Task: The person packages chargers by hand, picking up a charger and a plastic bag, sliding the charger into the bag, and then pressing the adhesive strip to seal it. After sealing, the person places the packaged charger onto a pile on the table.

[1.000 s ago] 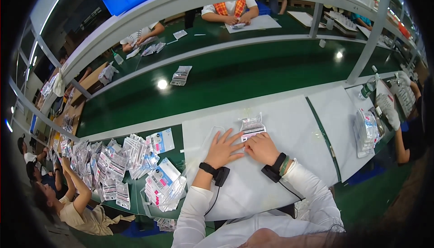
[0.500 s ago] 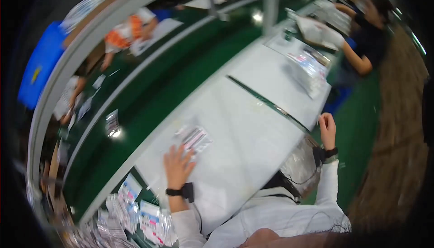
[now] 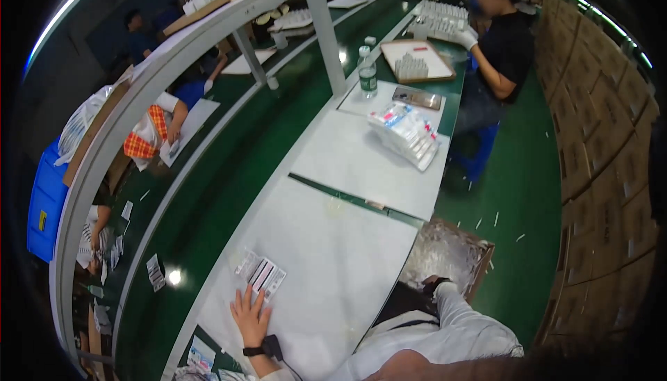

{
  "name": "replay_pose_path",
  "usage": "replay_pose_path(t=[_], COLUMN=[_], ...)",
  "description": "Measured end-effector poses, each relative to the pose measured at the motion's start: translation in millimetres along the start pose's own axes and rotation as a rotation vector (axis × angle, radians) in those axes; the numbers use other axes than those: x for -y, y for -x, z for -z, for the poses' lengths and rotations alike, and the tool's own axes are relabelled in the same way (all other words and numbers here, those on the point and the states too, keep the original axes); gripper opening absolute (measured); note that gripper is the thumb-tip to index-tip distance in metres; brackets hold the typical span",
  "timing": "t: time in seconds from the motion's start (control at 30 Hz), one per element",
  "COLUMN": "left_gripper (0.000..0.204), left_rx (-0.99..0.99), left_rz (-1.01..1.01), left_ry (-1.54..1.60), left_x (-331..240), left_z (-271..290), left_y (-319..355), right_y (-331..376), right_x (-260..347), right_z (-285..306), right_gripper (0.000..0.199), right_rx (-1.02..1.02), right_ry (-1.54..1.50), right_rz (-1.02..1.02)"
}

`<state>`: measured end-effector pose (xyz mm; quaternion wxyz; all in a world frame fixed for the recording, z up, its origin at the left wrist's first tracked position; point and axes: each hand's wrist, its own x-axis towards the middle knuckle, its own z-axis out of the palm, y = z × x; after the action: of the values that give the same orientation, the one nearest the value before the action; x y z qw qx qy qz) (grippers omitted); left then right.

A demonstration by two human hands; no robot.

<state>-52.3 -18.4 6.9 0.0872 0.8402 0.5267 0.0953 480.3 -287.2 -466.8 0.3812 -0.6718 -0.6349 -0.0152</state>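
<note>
My left hand (image 3: 251, 318) lies flat on the white work board (image 3: 333, 263), fingers spread. Its fingertips reach the lower edge of a small flat package (image 3: 267, 278) with dark and pink stripes, and they seem to touch it. Against the package's left side is a piece of crinkled clear plastic (image 3: 245, 263). My right arm (image 3: 455, 311) is bent by the table's right edge. The right wrist, in a dark strap (image 3: 436, 283), is beside a cardboard box (image 3: 481, 270) filled with clear plastic; the fingers there cannot be made out.
Farther up the table sit a stack of bagged packs (image 3: 406, 134), a phone (image 3: 417, 98), a water bottle (image 3: 367, 73) and a tray (image 3: 417, 60). A gloved co-worker (image 3: 504, 47) sits beyond. Stacked cartons (image 3: 597, 172) line the right; a shelf frame (image 3: 319, 26) rises at left.
My right hand has dropped from beside the table edge down toward the box of plastic. My left hand stays by the striped package. The head view has shifted, showing more of the far table.
</note>
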Motion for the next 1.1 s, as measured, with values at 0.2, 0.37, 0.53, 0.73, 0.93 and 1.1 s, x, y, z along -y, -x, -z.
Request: replay_pose_path(t=[0.2, 0.37, 0.53, 0.73, 0.93, 1.1], left_gripper=[0.056, 0.066, 0.074, 0.071, 0.07, 0.066], left_rx=[0.006, -0.073, -0.06, -0.102, -0.129, -0.117], left_rz=[0.066, -0.008, -0.009, 0.013, 0.039, 0.043], left_ry=[-0.095, 0.073, -0.021, 0.005, -0.014, -0.021], left_x=[11, -2, 5, 1, 0, 1], left_z=[19, 3, 1, 2, 5, 1], left_y=[36, 3, 7, 6, 19, 19], right_y=[-128, -154, -225, -378, -482, -520], right_x=[88, 30, 22, 237, 390, 450], right_z=[41, 84, 173, 292, 238, 119], right_gripper=[0.018, 0.038, 0.022, 0.019, 0.029, 0.029], right_rx=[1.003, 0.151, -0.395, -0.23, 0.813, 0.97], right_ry=[-0.359, -0.188, 0.091, -1.447, -1.119, -0.933], right_rz=[-0.759, -1.078, -0.645, -0.402, 0.279, 0.414])
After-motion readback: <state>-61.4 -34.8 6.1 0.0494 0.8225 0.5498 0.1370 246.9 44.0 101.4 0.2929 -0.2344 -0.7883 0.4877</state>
